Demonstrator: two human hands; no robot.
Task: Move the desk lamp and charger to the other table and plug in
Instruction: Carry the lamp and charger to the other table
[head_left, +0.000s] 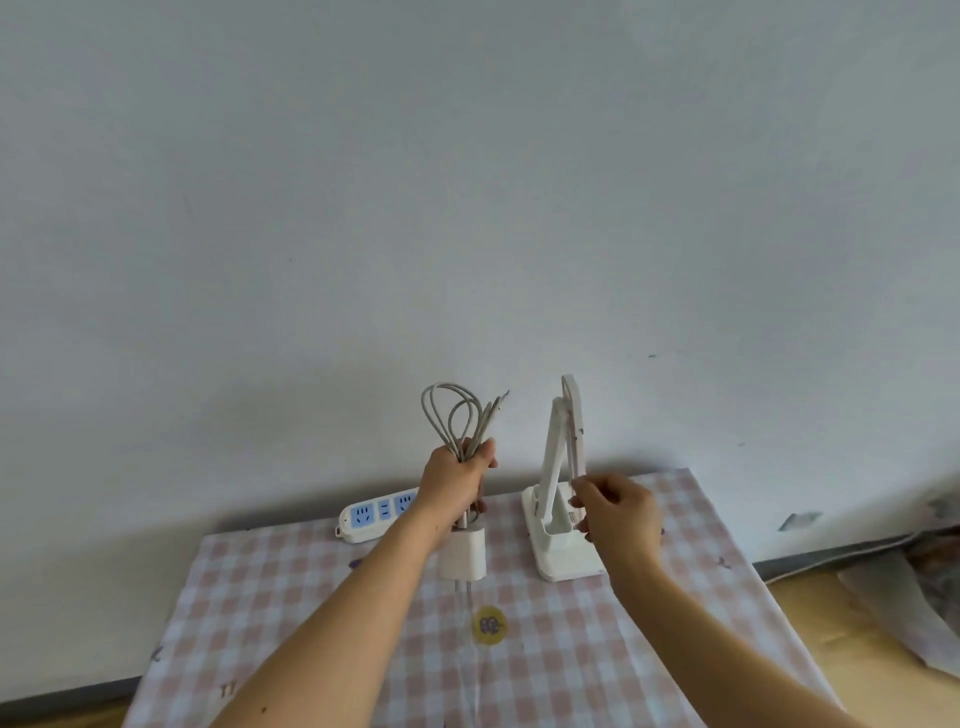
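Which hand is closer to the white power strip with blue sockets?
Left. The left hand, gripping a coiled grey cable, is by the power strip's right end; the right hand is farther right, at the white folding desk lamp.

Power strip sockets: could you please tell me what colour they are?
Blue, on the white power strip; the head view shows it.

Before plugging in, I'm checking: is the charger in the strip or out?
Out. The left hand holds the charger by its cable, clear of the strip.
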